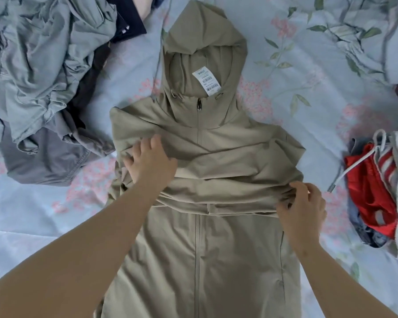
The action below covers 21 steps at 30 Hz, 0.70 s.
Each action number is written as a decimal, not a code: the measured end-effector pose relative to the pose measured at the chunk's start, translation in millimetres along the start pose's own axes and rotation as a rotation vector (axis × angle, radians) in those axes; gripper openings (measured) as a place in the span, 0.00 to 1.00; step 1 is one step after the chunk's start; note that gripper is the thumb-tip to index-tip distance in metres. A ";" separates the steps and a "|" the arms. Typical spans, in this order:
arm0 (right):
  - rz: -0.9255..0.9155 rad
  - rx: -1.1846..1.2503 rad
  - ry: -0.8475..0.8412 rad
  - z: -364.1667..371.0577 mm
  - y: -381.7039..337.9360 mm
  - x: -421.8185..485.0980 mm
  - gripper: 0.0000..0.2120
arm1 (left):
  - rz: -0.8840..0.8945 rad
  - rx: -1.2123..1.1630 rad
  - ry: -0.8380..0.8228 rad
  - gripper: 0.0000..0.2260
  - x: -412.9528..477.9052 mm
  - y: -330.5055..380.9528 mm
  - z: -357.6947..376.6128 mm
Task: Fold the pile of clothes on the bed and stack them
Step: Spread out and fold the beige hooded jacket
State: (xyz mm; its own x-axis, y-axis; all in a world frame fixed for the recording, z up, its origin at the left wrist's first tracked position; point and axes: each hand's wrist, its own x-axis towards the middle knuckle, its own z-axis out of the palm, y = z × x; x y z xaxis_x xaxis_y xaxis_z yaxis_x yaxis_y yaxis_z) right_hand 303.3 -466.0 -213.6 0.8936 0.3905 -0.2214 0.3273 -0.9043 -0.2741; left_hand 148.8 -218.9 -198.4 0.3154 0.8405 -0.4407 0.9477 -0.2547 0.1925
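Two hands work a khaki hooded jacket [216, 249] laid front-up on a floral bed [285, 65], its crossed sleeves [228, 161] lying over the chest. The risk now is judged to sit in those sleeves: the cloth looks thin and slick, and a pull from one side could drag the layers askew or slide them off the body. The bunched folds at the right edge could also be pressed into the finished fold as creases. The hood [200, 42] lies fully extended and would leave a lopsided bundle if overlooked.

The left hand [149, 161] rests on the sleeve layers at the jacket's left side, fingers [145, 143] spread and their tips sunk into the cloth, apparently pressing rather than gripping. The right hand [301, 207] pinches gathered fabric at the jacket's right edge between thumb and fingers [313, 187].

An unfolded pile [44, 76] waits just beside the jacket's left shoulder. A small stack [372, 191] topped in red sits well apart to the right.
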 end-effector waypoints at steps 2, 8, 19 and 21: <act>0.047 0.050 -0.033 -0.1 8.8 4.5 0.22 | 0.230 0.103 -0.019 0.24 -2.3 39.3 18.8; 0.001 0.298 0.030 4.0 23.8 12.7 0.12 | 0.506 -0.074 -0.199 0.22 -13.8 128.3 78.4; -0.028 0.203 -0.240 6.2 82.6 -7.1 0.11 | 0.262 -0.149 -0.183 0.07 0.7 126.9 90.4; 0.002 0.217 -0.209 0.1 70.6 2.1 0.10 | 0.302 -0.171 -0.324 0.09 -1.7 122.8 89.8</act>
State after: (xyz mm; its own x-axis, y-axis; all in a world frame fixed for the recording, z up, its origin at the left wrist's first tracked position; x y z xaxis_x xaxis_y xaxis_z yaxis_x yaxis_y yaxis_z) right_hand 328.3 -529.1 -233.6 0.8043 0.4363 -0.4034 0.2323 -0.8558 -0.4622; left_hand 269.0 -294.6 -252.8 0.6004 0.5419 -0.5881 0.7981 -0.3592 0.4837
